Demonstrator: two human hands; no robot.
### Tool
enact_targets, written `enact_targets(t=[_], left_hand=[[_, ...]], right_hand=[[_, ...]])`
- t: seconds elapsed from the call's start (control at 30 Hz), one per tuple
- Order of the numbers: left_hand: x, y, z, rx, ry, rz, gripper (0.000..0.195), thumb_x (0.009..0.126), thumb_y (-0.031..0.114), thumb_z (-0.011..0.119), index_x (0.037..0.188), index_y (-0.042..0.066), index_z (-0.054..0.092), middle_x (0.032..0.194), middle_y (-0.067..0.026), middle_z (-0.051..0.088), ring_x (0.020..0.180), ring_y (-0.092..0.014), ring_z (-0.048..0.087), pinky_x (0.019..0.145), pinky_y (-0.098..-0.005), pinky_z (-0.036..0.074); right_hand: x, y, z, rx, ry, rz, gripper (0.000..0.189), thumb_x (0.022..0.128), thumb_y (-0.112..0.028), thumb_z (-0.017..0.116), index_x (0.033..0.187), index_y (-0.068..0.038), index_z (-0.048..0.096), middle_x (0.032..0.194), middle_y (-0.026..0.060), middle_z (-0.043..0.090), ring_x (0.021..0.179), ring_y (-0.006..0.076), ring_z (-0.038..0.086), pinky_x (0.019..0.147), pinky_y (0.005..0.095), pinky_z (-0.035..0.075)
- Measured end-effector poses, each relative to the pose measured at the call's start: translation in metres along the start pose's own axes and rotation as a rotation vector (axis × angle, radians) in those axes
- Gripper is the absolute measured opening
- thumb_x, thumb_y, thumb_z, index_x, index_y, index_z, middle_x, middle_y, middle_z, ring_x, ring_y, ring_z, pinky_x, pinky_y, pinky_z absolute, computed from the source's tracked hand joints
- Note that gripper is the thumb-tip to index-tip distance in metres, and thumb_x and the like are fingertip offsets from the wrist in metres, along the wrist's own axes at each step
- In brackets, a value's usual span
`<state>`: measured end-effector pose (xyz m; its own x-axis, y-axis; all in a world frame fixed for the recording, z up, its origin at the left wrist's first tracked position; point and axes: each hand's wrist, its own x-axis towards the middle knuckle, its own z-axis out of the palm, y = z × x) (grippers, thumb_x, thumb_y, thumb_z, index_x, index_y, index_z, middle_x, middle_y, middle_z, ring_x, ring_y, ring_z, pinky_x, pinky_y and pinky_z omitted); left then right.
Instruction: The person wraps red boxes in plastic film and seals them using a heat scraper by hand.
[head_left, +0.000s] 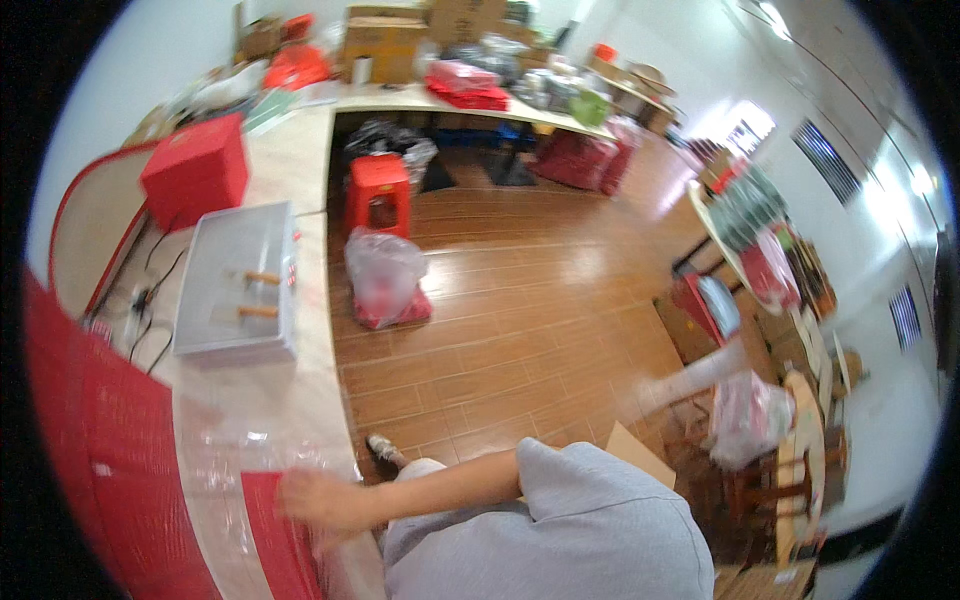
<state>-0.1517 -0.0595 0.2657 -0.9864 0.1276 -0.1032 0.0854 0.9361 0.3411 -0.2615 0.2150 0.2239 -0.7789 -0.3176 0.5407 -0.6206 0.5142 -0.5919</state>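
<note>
My right hand (330, 506) reaches left across the table and lies at a narrow red stack of sheets (274, 532). Motion blurs it, so its fingers and any grip are unclear. Under the stack is a pale tabletop (311, 397) with a shiny, clear covering. Farther left, larger red sheets (127, 442) spread along the table. Beyond my hand sits a shallow translucent box (217, 255), with two brown-handled tools (262, 277) on or inside it. My left hand is out of view.
Behind the box are a red box (195, 169) and black cables (154, 292). An orange-red stool (379, 187) and a plastic-wrapped red bundle (386, 277) stand on the wood-look floor (495, 330). Cardboard boxes (386, 37) line the back table. A bagged bundle (750, 412) is at right.
</note>
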Motion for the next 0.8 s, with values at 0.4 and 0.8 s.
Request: enact_targets(t=[0.4, 0.8], left_hand=[[-0.004, 0.013, -0.029, -0.084, -0.283, -0.199, 0.052, 0.098, 0.046, 0.046, 0.133, 0.007, 0.048, 0.121, -0.0215, 0.059, 0.109, -0.035, 0.057, 0.096, -0.0402, 0.042], [0.0, 0.008, -0.004, -0.178, 0.171, -0.105, 0.033, 0.096, 0.034, 0.055, 0.102, 0.004, 0.067, 0.099, -0.0152, 0.068, 0.091, -0.029, 0.064, 0.083, -0.0358, 0.049]], right_hand=[[0.007, 0.022, 0.017, -0.557, -0.122, -0.038, 0.011, 0.075, -0.018, 0.058, 0.077, -0.009, 0.065, 0.098, 0.01, 0.061, 0.115, 0.0295, 0.049, 0.118, 0.0573, 0.012], [0.058, 0.032, 0.029, -0.459, 0.256, -0.057, 0.025, 0.073, -0.013, 0.063, 0.095, -0.003, 0.059, 0.116, 0.0169, 0.055, 0.113, 0.0342, 0.051, 0.106, 0.0509, 0.034]])
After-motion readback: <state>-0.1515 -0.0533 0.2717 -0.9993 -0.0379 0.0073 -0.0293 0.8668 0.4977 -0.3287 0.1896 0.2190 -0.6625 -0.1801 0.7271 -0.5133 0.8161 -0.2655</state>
